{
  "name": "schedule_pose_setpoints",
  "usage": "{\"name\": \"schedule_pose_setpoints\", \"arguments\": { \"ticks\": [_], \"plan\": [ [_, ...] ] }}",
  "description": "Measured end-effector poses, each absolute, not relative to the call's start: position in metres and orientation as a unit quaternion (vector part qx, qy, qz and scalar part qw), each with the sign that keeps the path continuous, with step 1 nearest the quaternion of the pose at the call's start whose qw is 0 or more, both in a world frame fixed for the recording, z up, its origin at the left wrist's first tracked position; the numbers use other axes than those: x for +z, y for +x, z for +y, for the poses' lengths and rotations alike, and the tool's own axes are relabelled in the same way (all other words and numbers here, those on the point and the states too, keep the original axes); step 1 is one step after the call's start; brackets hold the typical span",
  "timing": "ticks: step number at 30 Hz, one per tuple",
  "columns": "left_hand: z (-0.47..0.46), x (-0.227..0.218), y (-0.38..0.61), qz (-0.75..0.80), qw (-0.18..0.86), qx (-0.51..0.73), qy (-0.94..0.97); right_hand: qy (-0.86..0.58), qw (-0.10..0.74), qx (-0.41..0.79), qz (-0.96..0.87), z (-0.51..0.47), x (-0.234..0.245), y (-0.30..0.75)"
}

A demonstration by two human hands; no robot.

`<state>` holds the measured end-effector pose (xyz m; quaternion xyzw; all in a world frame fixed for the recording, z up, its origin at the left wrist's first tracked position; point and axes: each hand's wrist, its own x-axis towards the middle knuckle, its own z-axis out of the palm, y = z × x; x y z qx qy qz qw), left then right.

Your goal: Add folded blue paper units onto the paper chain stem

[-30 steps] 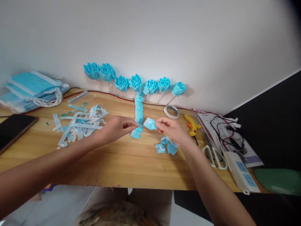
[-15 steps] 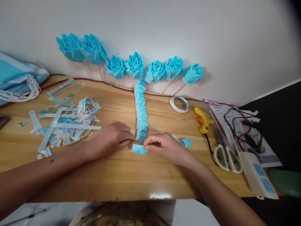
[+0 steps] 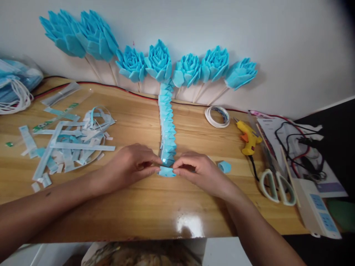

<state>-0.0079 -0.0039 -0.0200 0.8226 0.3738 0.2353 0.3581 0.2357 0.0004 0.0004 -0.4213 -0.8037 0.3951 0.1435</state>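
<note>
At the far left I see cut scraps (image 3: 69, 144) heaped clear of the work on the table (image 3: 149, 210). My left hand (image 3: 130, 168) is pinched shut on the left end of a small folded blue piece (image 3: 167, 171). The piece lies touching the near end of the folded blue strip (image 3: 167, 129), apparently so the two line up. My right hand (image 3: 198, 173) is clamped on its right end, steadying it flat. Just right lies a spare blue piece (image 3: 224, 167). The glue gun (image 3: 249, 137) and scissors (image 3: 277, 183) are farther right, probably kept within reach.
</note>
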Motion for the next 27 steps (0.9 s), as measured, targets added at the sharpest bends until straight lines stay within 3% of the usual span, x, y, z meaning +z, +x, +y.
{"name": "schedule_pose_setpoints", "arguments": {
  "ticks": [15,27],
  "plan": [
    [-0.008,-0.014,0.003,0.503,0.348,0.188,0.769,-0.442,0.171,0.315,-0.822,-0.006,-0.006,0.227],
    [-0.005,-0.011,0.008,0.521,0.293,0.149,0.788,-0.456,0.154,0.281,-0.830,-0.005,-0.008,0.226]
  ]
}}
